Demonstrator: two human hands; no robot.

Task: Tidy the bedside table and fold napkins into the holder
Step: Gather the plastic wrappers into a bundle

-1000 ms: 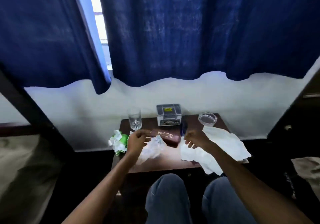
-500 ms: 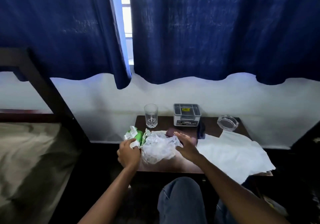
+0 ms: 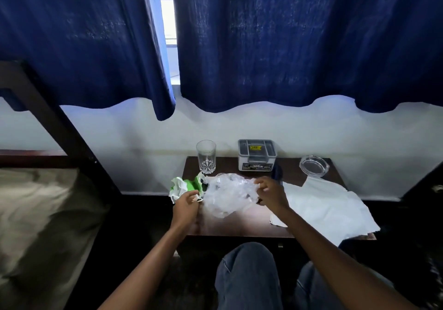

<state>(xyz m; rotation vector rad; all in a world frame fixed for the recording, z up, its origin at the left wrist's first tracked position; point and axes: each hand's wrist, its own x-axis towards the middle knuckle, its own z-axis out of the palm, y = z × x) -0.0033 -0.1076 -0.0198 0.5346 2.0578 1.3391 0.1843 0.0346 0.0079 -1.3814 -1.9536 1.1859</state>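
1. Located the left hand [image 3: 188, 203] at the front left of the bedside table [image 3: 239, 228], fingers curled round the left edge of the clear plastic bag [image 3: 227, 196]. Could not tell whether the crumpled green-and-white wrapper [image 3: 182, 186], touching that hand, was also caught in the grip.
2. Located the right hand [image 3: 271, 193] at the bag's right edge, fingertips pinching the film. Noted the bag spread between both hands, low over the tabletop.
3. Found the white napkins [image 3: 330, 206] unfolded and lying flat just to the right of the right hand, partly under the right forearm. Traced their long axis from beside the glass ashtray [image 3: 313, 166] diagonally toward the near right corner, with the near end overhanging the table edge.
4. Found the grey holder [image 3: 257, 154] upright at the back centre, beyond the right hand, with the drinking glass [image 3: 206, 157] to its left. Saw no napkin in it.
5. Judged the step in hand as rubbish clearing, with napkin folding not yet begun.
6. Judged the right hand the nearer to both napkins and holder, and the left hand well apart from them with the bag between. Judged release of the bag necessary before any reach to the right.
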